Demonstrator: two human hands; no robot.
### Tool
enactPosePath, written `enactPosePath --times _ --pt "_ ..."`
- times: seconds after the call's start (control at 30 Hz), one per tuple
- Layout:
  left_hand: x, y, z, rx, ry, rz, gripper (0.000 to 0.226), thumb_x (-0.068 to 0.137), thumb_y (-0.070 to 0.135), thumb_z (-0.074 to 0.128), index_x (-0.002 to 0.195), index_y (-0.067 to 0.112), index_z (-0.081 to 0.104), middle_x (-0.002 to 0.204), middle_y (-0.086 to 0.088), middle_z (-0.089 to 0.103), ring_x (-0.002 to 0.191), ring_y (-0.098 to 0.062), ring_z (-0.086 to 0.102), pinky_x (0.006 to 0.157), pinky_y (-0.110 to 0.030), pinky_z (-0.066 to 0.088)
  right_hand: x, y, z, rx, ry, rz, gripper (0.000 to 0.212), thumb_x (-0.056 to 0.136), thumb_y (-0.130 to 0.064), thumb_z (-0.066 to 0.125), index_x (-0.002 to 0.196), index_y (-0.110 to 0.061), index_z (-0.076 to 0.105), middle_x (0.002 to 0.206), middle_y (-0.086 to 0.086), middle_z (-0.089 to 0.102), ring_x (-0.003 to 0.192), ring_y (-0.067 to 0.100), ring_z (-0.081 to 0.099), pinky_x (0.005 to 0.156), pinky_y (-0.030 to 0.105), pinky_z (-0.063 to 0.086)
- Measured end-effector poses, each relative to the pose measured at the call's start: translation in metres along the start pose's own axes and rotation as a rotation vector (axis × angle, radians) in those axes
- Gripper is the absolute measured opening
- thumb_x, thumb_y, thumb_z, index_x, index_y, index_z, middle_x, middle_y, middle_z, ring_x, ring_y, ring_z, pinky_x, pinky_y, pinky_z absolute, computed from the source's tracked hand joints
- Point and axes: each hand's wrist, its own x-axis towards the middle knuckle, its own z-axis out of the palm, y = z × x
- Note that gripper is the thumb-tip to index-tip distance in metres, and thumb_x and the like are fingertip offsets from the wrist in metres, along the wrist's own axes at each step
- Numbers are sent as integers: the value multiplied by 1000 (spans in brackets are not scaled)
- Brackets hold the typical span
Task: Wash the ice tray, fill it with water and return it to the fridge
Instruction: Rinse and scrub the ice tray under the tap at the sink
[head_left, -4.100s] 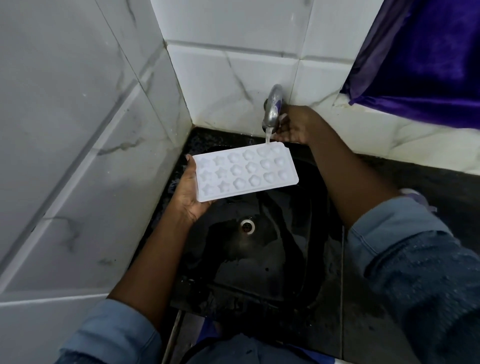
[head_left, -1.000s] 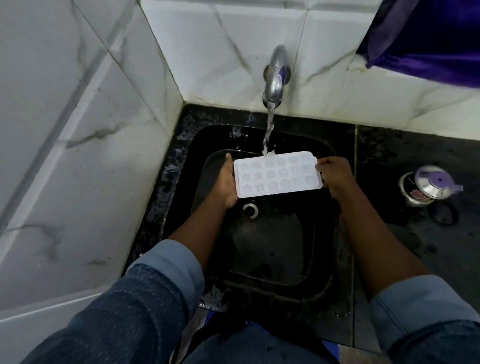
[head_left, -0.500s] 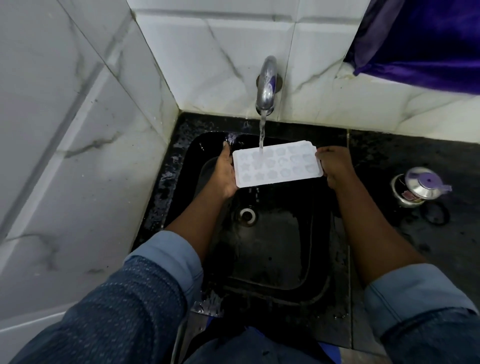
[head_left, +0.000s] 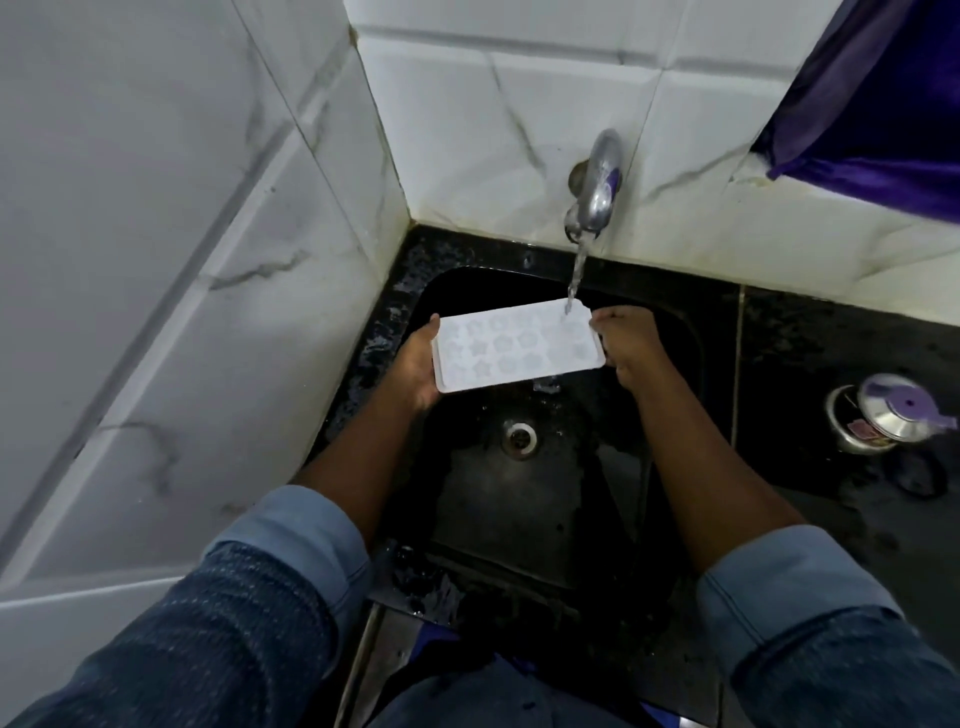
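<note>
Slid leftward, ice tray (head_left: 519, 345) now under the tap (head_left: 597, 182) at its far right corner. Gripped at both short edges by left hand (head_left: 413, 366) and right hand (head_left: 626, 340), above the sink (head_left: 545, 519).

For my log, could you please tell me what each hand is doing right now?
Left hand: grips the ice tray, left end.
Right hand: grips its right end.
</note>
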Motion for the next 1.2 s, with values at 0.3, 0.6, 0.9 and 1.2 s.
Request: enactPosePath --times 0.3,0.6,0.9,1.2 --pt "7 -22 -20 54 76 -23 69 106 67 34 124 12 70 121 -15 76 95 -28 78 84 -45 60 -8 4 4 -92 -4 -65 6 92 -1 70 96 -5 69 89 9 63 72 15 56 66 27 47" --pt "10 -33 6 97 160 14 64 105 65 43 126 10 69 117 -15 78 96 -34 79 66 -48 66 -4 2 -27 -261 43 -63 32 82 -21 70 93 9 65 78 8 62 76 23 61 70 33 47" --pt "-4 -23 19 115 190 90 61 105 63 46 133 11 65 121 -12 76 97 -32 77 63 -45 66 -5 -103 -17 -98 121 -244 45 98 -57 51 102 -14 65 102 5 70 92 25 66 80 35 50" --pt "-24 -13 13 94 194 118 60 107 60 43 130 10 68 121 -13 76 97 -31 77 60 -41 65 47 -118 6 -7 -67 -58 38 82 -18 66 111 6 67 90 14 64 70 23 63 67 36 58"
